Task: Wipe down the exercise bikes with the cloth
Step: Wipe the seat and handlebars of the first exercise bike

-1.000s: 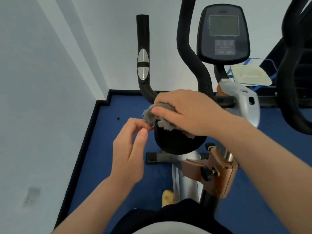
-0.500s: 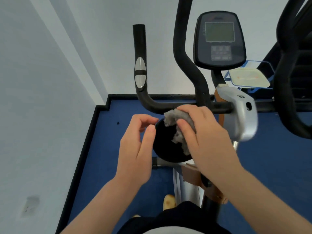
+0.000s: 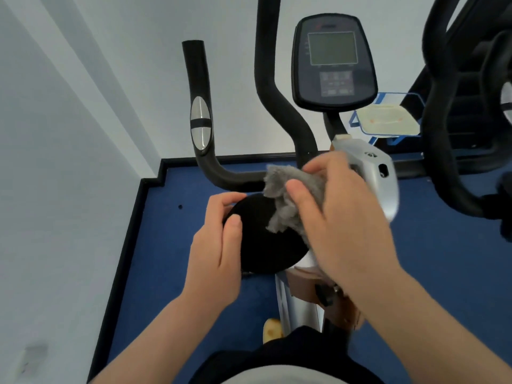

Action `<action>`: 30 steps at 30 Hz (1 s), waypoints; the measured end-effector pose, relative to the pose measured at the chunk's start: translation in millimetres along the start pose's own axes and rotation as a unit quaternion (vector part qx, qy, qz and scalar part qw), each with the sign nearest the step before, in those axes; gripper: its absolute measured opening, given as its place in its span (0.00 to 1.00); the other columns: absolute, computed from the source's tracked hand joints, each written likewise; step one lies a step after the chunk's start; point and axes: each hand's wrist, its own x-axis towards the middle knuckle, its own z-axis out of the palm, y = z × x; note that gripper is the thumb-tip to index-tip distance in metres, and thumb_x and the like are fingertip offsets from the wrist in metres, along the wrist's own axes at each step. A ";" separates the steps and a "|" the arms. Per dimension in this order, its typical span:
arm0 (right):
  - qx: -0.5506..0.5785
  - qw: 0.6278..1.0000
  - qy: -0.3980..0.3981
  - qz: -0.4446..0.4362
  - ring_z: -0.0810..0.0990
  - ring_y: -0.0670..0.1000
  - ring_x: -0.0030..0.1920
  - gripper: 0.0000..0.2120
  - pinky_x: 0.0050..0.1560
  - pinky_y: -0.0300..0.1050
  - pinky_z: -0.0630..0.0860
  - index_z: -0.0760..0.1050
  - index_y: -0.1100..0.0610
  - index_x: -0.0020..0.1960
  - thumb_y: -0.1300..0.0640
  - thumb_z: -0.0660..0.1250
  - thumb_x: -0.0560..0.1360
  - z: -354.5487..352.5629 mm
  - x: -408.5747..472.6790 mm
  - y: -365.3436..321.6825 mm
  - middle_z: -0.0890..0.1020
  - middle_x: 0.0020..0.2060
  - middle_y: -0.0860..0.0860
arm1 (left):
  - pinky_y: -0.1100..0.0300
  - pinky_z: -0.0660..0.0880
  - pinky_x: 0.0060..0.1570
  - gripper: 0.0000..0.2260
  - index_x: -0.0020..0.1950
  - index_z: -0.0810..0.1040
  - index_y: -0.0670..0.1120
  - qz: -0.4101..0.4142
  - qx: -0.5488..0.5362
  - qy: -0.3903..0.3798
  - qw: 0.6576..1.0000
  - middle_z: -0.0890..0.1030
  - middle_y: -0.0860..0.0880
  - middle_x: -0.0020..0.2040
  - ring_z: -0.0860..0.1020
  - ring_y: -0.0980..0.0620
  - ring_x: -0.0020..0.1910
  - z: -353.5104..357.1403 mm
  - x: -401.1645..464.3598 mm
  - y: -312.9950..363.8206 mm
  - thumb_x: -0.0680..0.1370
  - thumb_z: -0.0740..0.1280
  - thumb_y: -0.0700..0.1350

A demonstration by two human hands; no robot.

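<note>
An exercise bike stands in front of me, with a black handlebar (image 3: 200,112), a dark console (image 3: 333,62) and a silver column cover (image 3: 379,178). My right hand (image 3: 340,220) grips a fluffy grey cloth (image 3: 288,198) bunched against the bike near where the handlebar meets the column. Below the cloth is a round black disc (image 3: 266,245). My left hand (image 3: 219,250) holds the left edge of that disc, fingers curled over its rim and thumb on top.
White walls close in at the left and behind the bike. A blue floor (image 3: 155,245) with a black skirting edge runs below. A second black machine (image 3: 457,120) stands at the right, and a blue-framed tray (image 3: 388,120) sits behind the console.
My right hand has carried the cloth up and right, off the disc toward the handlebar junction. My left hand has closed in on the disc's left edge.
</note>
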 end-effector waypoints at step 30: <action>0.245 0.946 0.148 0.151 0.79 0.45 0.51 0.14 0.50 0.51 0.79 0.61 0.46 0.64 0.52 0.59 0.80 55.7 -58.6 -18.9 0.77 0.53 0.45 | 0.73 0.72 0.48 0.12 0.64 0.69 0.53 0.020 -0.062 -0.046 0.997 0.77 0.68 0.54 0.77 0.63 0.54 -4.3 -1.9 -7.2 0.82 0.54 0.45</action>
